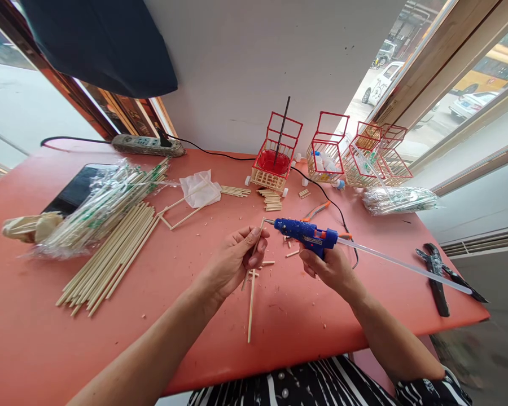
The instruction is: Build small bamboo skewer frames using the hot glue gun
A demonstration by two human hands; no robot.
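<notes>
Pinched in the fingers of my left hand (248, 248) is a thin wooden stick (260, 228), its upper end pointing up and away. My right hand (328, 268) grips a blue hot glue gun (307, 232), and the nozzle is at the tip of that stick. A long clear glue stick (402, 264) trails out of the gun's back toward the right. Below my left hand another wooden stick (251, 307) lies on the table, with short cut pieces (267, 263) near its upper end. Orange-handled pliers (316, 211) lie partly hidden behind the gun.
On the red table (186, 338), a pile of sticks (110, 254) and bagged sticks (110, 197) lie left. Small stick-built carts (273, 155) with red frames stand along the wall. Black-handled pliers (436, 276) rest near the right edge. A power strip (148, 145) sits at the back.
</notes>
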